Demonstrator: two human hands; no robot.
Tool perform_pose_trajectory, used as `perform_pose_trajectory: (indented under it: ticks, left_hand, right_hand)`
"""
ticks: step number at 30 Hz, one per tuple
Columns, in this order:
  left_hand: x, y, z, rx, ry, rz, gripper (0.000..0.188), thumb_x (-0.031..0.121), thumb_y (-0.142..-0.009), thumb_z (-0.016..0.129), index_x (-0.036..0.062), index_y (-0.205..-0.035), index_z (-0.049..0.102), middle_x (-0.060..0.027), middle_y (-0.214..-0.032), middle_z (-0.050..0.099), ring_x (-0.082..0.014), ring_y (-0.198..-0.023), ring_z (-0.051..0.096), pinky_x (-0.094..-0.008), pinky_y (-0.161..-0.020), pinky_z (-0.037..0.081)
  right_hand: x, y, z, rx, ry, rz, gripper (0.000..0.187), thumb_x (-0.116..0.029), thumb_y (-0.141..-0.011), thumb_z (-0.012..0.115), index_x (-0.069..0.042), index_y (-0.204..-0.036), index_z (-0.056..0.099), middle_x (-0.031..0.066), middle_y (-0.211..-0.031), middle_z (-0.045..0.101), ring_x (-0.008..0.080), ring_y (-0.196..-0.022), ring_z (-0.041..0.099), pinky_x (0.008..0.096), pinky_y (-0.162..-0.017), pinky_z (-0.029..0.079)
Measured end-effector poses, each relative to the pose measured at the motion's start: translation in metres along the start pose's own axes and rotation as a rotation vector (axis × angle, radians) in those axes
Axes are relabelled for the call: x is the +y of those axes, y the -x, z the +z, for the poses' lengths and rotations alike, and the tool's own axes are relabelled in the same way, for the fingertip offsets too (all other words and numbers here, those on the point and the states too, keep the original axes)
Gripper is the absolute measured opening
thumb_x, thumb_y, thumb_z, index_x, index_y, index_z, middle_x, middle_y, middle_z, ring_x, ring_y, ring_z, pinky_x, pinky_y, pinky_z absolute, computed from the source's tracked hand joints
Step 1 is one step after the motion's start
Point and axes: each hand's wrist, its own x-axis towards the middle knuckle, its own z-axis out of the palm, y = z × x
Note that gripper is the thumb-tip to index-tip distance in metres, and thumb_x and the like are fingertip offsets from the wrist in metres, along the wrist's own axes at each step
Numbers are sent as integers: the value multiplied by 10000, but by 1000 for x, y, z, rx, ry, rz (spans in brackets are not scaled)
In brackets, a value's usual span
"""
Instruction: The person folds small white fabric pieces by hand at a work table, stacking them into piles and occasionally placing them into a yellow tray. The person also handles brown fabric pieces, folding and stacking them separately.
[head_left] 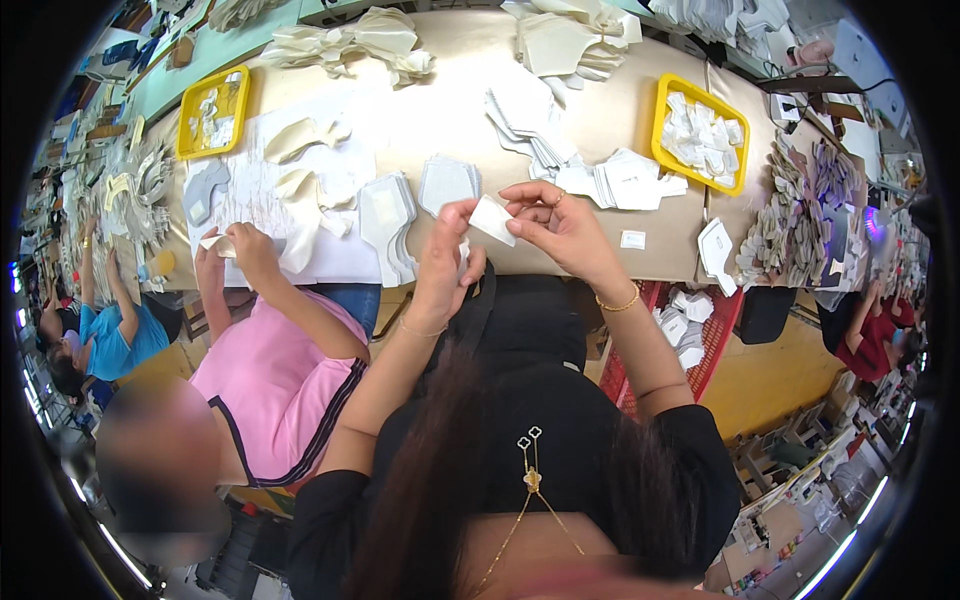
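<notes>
My left hand (446, 252) and my right hand (552, 217) are raised together in front of the beige table edge (560, 262). Both pinch one small white cut piece (491, 219), the left at its lower left side and the right at its right end. A stack of white shaped pieces (447, 184) lies on the table just behind my left hand. More fanned white pieces (622, 181) lie behind my right hand. My right wrist wears a thin gold bracelet.
A person in a pink top sits at my left, their hands (236, 246) on white pieces over a white sheet. Yellow trays (214, 113) (700, 133) of small pieces stand left and right. A red crate (700, 330) of pieces sits under the table's right side.
</notes>
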Motion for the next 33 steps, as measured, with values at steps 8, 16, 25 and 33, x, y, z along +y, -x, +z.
perform_pose_trajectory:
  ticks: [8,16,25,33]
  left_hand:
    - [-13,-6,-9,135,-385,130,115,139,-891,646,35,-928,613,60,-707,526,23,-496,342,-183,-425,236]
    - [-19,-6,-4,159,-570,295,176,109,-873,661,10,-1018,653,58,-730,547,15,-527,373,-169,-444,257]
    - [-23,-10,-6,153,-708,394,185,115,-862,658,-23,-985,639,1,-849,582,-57,-717,493,-210,-638,386]
    - [-12,-8,-2,207,-603,198,125,148,-876,663,29,-871,624,78,-621,484,6,-515,366,-184,-455,248]
  right_hand:
    - [3,2,17,327,634,-406,154,-31,-802,676,-11,-954,655,92,-868,632,200,-768,621,288,-706,484]
    - [3,0,21,386,847,-491,50,-51,-804,673,-18,-841,678,86,-792,643,235,-711,604,313,-669,452]
    - [8,-3,22,385,803,-410,63,-65,-824,654,-7,-839,633,91,-794,622,230,-702,591,318,-665,442]
    - [7,-7,13,252,714,-404,105,-60,-775,671,-18,-794,577,83,-738,556,239,-674,564,342,-638,445]
